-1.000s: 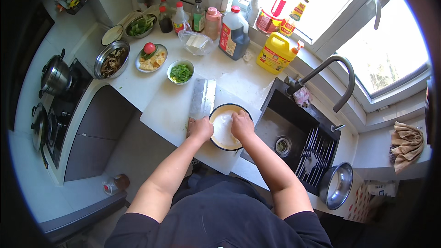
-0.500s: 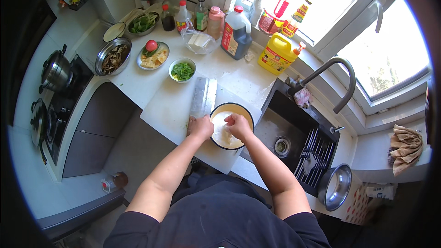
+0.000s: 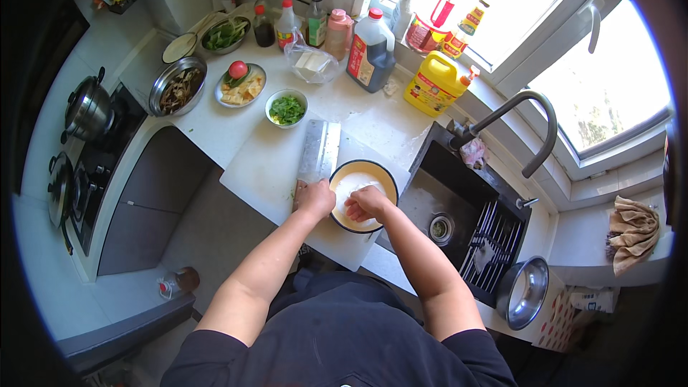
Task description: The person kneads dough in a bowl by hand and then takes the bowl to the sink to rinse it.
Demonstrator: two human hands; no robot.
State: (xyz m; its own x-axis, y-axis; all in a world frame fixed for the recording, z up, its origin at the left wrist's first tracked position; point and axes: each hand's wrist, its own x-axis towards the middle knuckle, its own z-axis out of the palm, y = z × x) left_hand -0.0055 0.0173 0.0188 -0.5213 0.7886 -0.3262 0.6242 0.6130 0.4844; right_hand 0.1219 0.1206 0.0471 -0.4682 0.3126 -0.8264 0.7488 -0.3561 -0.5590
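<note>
A round bowl (image 3: 389, 181) with a dark rim and yellowish inside stands on the white cutting board (image 3: 261, 165). White material, powder or liquid I cannot tell, lies in it. My left hand (image 3: 315, 198) is closed at the bowl's left rim, its fingertips partly hidden. Beside that hand lies a cleaver (image 3: 319, 149), its broad blade flat on the board and its brown handle partly covered by the hand. Inside the bowl my right hand (image 3: 367, 203) has its fingers curled together over the white contents; whatever they hold is hidden.
Behind the board sit a bowl of chopped greens (image 3: 287, 109), a plate of yellowish pieces (image 3: 242, 94) and a metal bowl of brown strips (image 3: 179, 89). Several bottles line the back, near a yellow jug (image 3: 435, 84). To the right are the sink (image 3: 430, 201) and curved faucet (image 3: 548, 118).
My right hand has shifted slightly within the bowl, and its fingers have turned and curled in more. My left hand stays at the rim.
</note>
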